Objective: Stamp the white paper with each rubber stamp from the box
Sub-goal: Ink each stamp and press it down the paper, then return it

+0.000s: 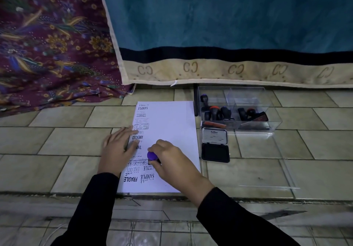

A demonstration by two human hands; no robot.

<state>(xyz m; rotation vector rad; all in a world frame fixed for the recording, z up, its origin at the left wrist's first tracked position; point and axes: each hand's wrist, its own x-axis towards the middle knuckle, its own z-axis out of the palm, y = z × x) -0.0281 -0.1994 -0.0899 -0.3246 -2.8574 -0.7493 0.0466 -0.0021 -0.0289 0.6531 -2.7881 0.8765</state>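
Note:
A white paper [172,127] lies on the tiled floor, its left side covered with several black stamp prints. My right hand [172,161] grips a rubber stamp with a purple knob [152,156] and holds it down on the paper's lower left part. My left hand [119,148] lies flat, fingers spread, on the paper's left edge. To the right stands a clear plastic box [236,110] with several black, orange-topped and purple-topped stamps inside. An open black ink pad [215,151] sits in front of the box, its lid raised.
A teal blanket with a beige border [229,35] hangs behind the box and paper. Patterned maroon cloth [49,45] lies at the far left. The box's clear lid [267,169] lies flat on the tiles to the right of the paper.

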